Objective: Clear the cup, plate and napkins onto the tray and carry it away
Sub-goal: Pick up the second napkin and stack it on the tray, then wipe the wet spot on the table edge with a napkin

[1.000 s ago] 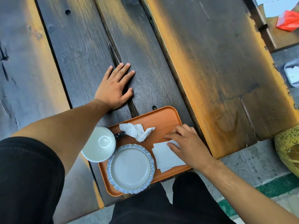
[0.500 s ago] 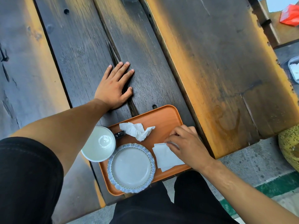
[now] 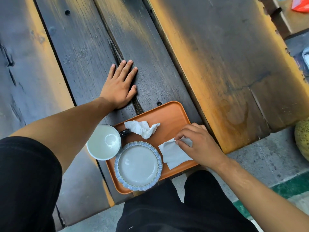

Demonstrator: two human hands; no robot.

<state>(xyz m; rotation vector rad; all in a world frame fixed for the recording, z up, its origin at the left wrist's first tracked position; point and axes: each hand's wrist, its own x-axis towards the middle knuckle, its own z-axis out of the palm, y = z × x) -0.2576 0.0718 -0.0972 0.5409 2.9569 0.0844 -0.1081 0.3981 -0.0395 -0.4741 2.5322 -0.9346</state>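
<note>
An orange tray (image 3: 172,113) lies at the near edge of the dark wooden table. On it stand a white cup (image 3: 103,143) with a dark handle at the left, a blue-rimmed plate (image 3: 138,165) at the front, and a crumpled napkin (image 3: 142,128) behind them. A flat white napkin (image 3: 173,155) lies on the tray's right side. My right hand (image 3: 199,144) pinches the far edge of that flat napkin between thumb and fingers. My left hand (image 3: 119,86) rests flat on the table beyond the tray, fingers spread, holding nothing.
The table (image 3: 217,56) of dark planks with yellow-worn edges stretches ahead. A red packet (image 3: 301,5) lies at the top right. A yellow-green rounded object (image 3: 302,139) sits at the right edge. Concrete floor with a green stripe (image 3: 284,186) runs below right.
My right hand's fingers have curled from lying on the flat napkin into a pinch on its edge, lifting it slightly. My left hand stayed flat on the table.
</note>
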